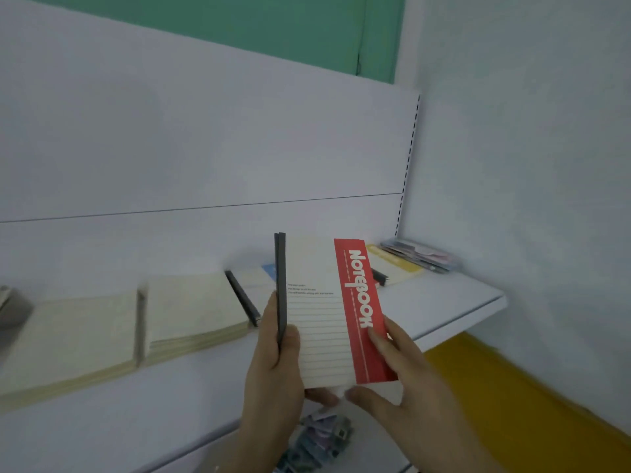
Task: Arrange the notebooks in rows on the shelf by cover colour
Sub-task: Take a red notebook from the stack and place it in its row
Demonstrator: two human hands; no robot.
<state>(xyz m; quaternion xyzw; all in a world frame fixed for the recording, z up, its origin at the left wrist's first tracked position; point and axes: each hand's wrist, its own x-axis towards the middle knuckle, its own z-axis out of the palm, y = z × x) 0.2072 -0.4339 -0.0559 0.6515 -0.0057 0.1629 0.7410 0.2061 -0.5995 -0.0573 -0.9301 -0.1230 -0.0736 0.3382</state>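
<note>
Red-banded cream notebook with a black spine (327, 308) is held upright above the front of the white metal shelf (444, 302), both hands clamped on it: the left hand (273, 363) grips the spine edge, the right hand (389, 373) pinches the red band's lower corner. On the shelf behind it lie cream notebook stacks (191, 308), a blue-banded notebook (264, 273) and a yellow-banded notebook (396, 264); a blurred packet pile (420, 256) sits in the far corner.
</note>
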